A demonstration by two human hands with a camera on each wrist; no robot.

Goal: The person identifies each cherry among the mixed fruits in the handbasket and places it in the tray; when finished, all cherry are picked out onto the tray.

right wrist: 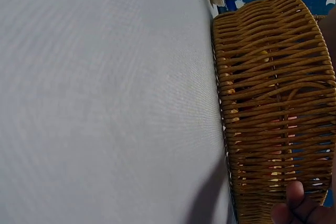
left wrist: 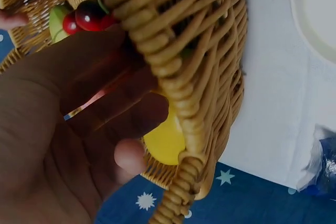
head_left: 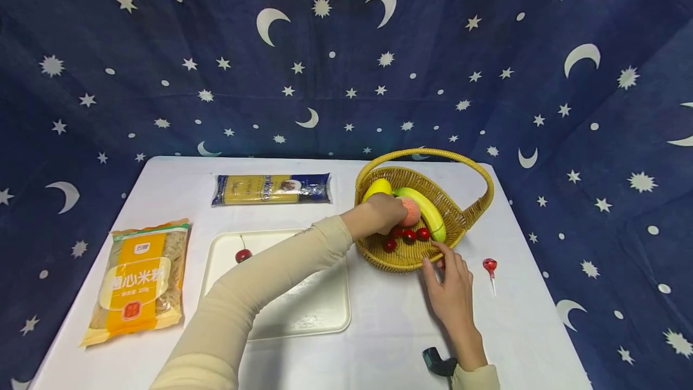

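Observation:
In the head view my left hand (head_left: pixel 379 214) reaches over the rim into a wicker basket (head_left: pixel 464 219), beside a pink round fruit (head_left: pixel 409 212). Bent fingers show in the left wrist view, their tips hidden behind the basket wall; I cannot tell whether they hold anything. Several dark red cherries (head_left: pixel 409 236) lie just in front of that hand. A banana (head_left: pixel 430 212) and a yellow fruit (head_left: pixel 377 188) are in the basket too. My right hand (head_left: pixel 452 287) grips the near rim, one finger over it and the thumb outside.
Left of the basket lies a cream tray (head_left: pixel 325 325) with one cherry (head_left: pixel 243 255), partly under my left forearm. Further off are a spaghetti pack (head_left: pixel 271 189) and a yellow noodle bag (head_left: pixel 138 281). A red lollipop (head_left: pixel 489 266) lies to the right. The basket's handle (head_left: pixel 428 151) arches above.

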